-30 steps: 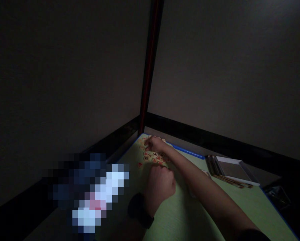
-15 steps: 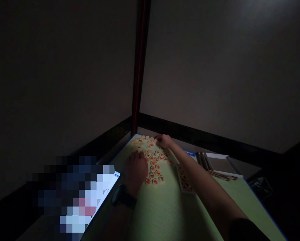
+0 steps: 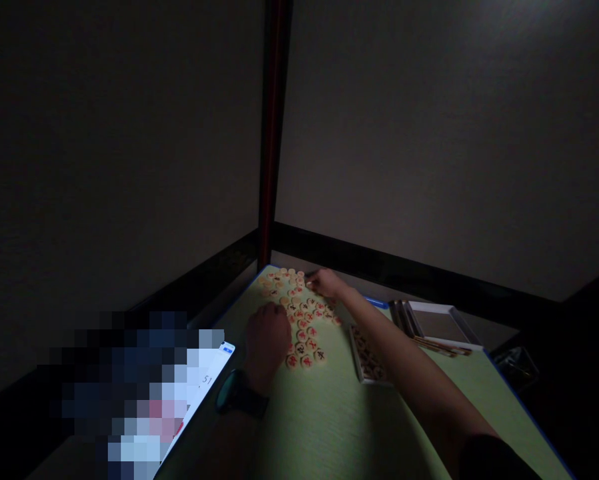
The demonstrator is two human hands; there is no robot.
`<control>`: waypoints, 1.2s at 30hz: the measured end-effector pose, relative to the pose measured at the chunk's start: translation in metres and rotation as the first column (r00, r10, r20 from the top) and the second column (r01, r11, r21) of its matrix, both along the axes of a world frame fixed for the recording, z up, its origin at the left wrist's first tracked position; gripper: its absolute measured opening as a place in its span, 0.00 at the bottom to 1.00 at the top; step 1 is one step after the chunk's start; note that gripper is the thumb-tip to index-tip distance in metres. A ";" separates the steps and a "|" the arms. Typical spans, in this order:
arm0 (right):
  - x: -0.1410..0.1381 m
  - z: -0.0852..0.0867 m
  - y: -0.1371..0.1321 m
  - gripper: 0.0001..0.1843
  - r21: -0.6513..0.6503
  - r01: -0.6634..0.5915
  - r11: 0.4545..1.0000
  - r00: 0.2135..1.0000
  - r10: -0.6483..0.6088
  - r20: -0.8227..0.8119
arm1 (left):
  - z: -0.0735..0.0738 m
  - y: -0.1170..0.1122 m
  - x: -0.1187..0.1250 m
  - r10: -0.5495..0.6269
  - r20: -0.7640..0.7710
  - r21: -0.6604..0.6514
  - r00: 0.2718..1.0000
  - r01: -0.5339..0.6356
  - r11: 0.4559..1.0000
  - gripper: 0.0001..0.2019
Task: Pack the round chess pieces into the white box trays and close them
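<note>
Round xiangqi pieces (image 3: 307,333) with red or black characters cover the far part of the green table (image 3: 309,413); several at the back look blank-faced. Along the left side of these rows rests my left hand (image 3: 269,333), wearing a dark watch. Its fingers curl down among the pieces and the fingertips are hidden. My right hand (image 3: 325,283) reaches across to the far edge of the group. Its thumb and fingers are pinched at a small pale piece. Partly behind my right forearm lies an open box (image 3: 362,381) holding dark-marked pieces.
A white tray-like lid (image 3: 452,323) and brown-edged boxes (image 3: 402,320) sit at the right edge, near a blue object (image 3: 376,303). On the left a lit screen (image 3: 207,380) is partly blurred. Walls meet behind the table. A clear plastic item (image 3: 517,367) is beyond the right edge.
The view has shifted slightly. My right hand has moved a little down and toward the pieces at the back, its fingertips now showing a pale piece. My left hand stays about the same.
</note>
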State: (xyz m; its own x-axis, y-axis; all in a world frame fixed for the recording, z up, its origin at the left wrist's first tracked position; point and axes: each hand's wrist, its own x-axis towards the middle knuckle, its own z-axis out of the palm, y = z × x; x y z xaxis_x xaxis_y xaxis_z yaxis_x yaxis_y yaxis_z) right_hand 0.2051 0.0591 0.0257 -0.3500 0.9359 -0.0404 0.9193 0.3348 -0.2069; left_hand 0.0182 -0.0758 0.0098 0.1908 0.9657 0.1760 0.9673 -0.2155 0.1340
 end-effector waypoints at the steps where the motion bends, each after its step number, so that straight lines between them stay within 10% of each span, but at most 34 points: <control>1: 0.001 0.000 -0.001 0.15 -0.007 0.013 1.000 1.000 -0.013 -0.014 | 0.000 0.000 0.000 -0.001 0.003 0.002 1.000 0.001 1.000 0.16; 15: 0.008 -0.003 0.006 0.13 0.053 0.208 0.977 0.971 -0.199 -0.129 | 0.001 0.001 0.001 0.040 -0.009 -0.024 0.999 -0.041 0.999 0.16; 22: -0.040 0.004 0.010 0.18 0.098 -0.065 0.993 0.993 0.054 0.106 | 0.002 0.001 0.001 0.033 -0.010 -0.008 0.999 -0.033 0.999 0.16; 36: -0.055 0.012 0.019 0.17 -0.010 -0.109 0.994 0.978 0.109 0.178 | 0.005 0.005 -0.004 0.081 0.025 -0.065 0.996 -0.080 0.995 0.15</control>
